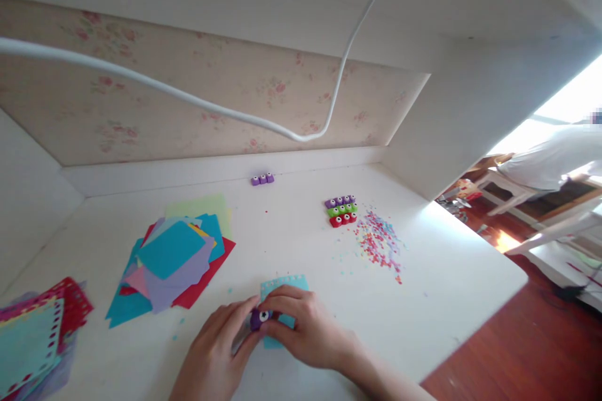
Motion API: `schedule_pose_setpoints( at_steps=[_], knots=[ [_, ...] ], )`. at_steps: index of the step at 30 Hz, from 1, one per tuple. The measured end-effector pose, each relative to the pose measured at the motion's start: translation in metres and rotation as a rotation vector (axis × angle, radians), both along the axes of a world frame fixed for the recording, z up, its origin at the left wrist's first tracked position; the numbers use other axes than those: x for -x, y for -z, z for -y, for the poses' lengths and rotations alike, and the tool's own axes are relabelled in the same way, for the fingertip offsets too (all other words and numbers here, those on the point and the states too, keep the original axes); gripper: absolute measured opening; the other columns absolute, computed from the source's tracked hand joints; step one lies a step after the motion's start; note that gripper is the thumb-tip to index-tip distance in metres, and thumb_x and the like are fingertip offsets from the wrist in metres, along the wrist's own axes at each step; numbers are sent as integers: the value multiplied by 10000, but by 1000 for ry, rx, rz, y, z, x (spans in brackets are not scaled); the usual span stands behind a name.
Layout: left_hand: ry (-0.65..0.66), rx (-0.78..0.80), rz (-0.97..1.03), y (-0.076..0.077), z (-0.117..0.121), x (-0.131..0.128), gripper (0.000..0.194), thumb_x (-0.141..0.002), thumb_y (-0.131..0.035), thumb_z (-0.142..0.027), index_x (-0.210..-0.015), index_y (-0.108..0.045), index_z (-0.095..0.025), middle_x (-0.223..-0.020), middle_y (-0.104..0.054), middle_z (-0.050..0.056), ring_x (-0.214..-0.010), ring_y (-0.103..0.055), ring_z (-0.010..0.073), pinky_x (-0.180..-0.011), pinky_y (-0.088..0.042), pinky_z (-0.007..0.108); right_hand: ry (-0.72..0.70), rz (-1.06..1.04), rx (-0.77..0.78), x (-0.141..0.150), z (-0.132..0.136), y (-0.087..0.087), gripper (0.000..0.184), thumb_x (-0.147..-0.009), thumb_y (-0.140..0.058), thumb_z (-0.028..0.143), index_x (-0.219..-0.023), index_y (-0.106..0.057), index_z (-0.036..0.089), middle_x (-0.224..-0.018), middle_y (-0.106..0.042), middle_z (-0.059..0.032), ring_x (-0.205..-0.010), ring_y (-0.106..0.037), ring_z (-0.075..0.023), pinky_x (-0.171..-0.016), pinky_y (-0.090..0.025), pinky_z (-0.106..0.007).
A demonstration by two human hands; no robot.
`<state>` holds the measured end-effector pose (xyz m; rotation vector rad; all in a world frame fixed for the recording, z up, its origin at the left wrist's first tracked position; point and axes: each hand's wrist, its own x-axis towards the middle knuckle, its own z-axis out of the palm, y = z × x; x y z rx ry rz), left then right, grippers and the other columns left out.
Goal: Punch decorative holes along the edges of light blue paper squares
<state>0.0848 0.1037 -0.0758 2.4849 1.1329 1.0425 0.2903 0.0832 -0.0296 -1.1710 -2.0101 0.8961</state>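
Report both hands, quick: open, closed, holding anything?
Left hand: closed, holding the purple punch.
Right hand: closed on the same purple punch, over the light-blue paper.

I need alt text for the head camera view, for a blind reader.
A left hand and right hand hold a purple paper punch at the edge of a light blue sheet on a white table. Coloured paper and hole-edged sheets lie left; rows of punches and scattered confetti lie right.

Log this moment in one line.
left hand: on purple punch; right hand: on punch; blue card: under right hand, holes along far edge
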Motion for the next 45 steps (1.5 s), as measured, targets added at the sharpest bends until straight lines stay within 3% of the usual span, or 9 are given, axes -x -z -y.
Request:
schedule_pose_setpoints(
  at_steps=[6,11,17,20,24,26,29,34,45],
  knots=[
    [-26,16,-68,6,-2,7,295,-965,-523,-446,-1162,-613,-246,-1065,-715,43,-948,-691,215,-827,-598,353,-1,84,-27,-4,-2,7,285,-926,-617,270,-1200,-652,197,-1141,-683,-78,-1053,-625,-191,-946,-491,-301],
    [-26,10,-51,4,-3,10,331,-981,-505,-422,-1247,-568,-235,-1063,-716,46,-959,-688,206,-839,-583,338,-24,78,2,-5,-1,-1,393,-909,-647,321,-1284,-612,207,-1234,-652,-87,-1124,-607,-208,-990,-476,-312],
    [15,-10,-59,0,1,4,325,-982,-512,-402,-1257,-561,-236,-1065,-716,49,-952,-682,208,-829,-573,336,36,-56,131,-3,-4,-3,181,-928,-612,291,-1029,-734,203,-953,-726,-47,-832,-679,-153,-775,-536,-253],
    [-11,-32,-62,-1,2,4,330,-973,-523,-405,-1241,-582,-222,-1093,-707,59,-973,-676,212,-840,-576,343,147,-95,220,-34,-30,-4,213,-911,-618,368,-998,-745,221,-913,-749,-31,-804,-687,-162,-718,-545,-259],
    [65,-73,-170,-4,4,5,244,-953,-547,-305,-1174,-646,-276,-1168,-693,9,-1015,-668,195,-867,-571,334,658,138,144,-119,-97,-14,302,-830,-657,445,-1009,-757,223,-910,-761,-39,-793,-694,-184,-701,-542,-277],
    [101,-114,-233,-5,5,4,275,-923,-583,-297,-1191,-648,-288,-1216,-682,-12,-1043,-660,197,-876,-567,332,825,211,132,-166,-133,-20,375,-862,-589,437,-1098,-732,183,-962,-758,-87,-810,-699,-213,-681,-535,-302],
    [156,-184,-309,-7,4,3,323,-889,-627,-345,-1207,-649,-291,-1284,-654,-26,-1099,-638,205,-894,-551,327,1021,362,124,-220,-170,-23,380,-802,-636,434,-1038,-758,162,-974,-756,-120,-891,-692,-274,-727,-519,-339],
    [215,-252,-379,-6,-3,1,316,-892,-627,-385,-1190,-660,-284,-1286,-657,-37,-1110,-632,193,-905,-523,310,1071,547,151,-255,-194,-7,266,-725,-696,401,-900,-794,226,-905,-770,-68,-895,-694,-269,-746,-505,-306],
    [215,-205,-395,-4,-5,2,321,-893,-625,-389,-1200,-650,-299,-1293,-653,-40,-1096,-635,209,-895,-521,335,1030,749,193,-265,-206,7,272,-750,-674,415,-908,-796,230,-937,-769,-79,-866,-703,-247,-700,-502,-281]
  ],
)
